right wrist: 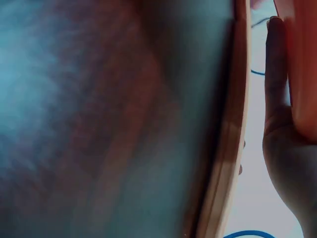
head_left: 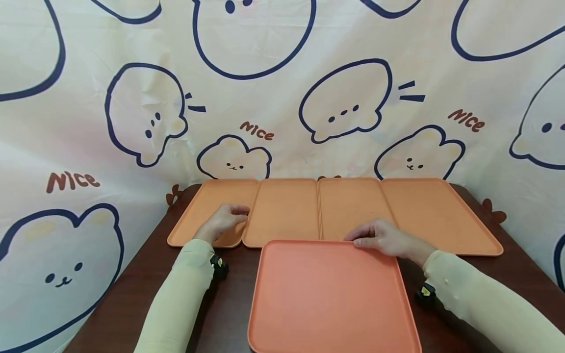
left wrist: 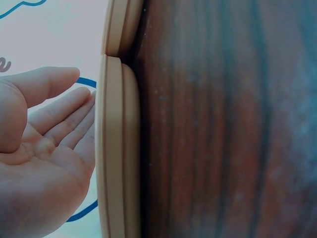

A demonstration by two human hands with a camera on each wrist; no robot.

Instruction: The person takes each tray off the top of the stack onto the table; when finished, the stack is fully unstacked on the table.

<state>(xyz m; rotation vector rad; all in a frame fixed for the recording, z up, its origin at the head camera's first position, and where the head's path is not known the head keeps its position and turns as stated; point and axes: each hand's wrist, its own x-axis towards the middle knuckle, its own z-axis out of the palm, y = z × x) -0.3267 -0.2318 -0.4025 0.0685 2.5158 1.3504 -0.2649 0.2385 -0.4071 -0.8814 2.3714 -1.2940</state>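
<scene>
A coral-red tray [head_left: 331,299] is nearest the person, overlapping the front of the middle light-orange trays in the head view. At its far edge, toward the right corner, the right hand [head_left: 381,238] pinches the rim; the right wrist view has this hand [right wrist: 285,148] beside the tray's side [right wrist: 305,74]. The left hand [head_left: 222,220] hovers over the leftmost orange tray [head_left: 212,193], near its seam with the neighbouring tray [head_left: 284,211]. In the left wrist view its fingers extend loosely and hold nothing, with the tray's edge [left wrist: 116,148] alongside.
Two further light-orange trays [head_left: 353,198] [head_left: 437,215] continue the side-by-side row along the table's back. The dark wooden table [head_left: 225,314] shows around them. A cloth [head_left: 282,98] with cartoon bears hangs behind and at both sides.
</scene>
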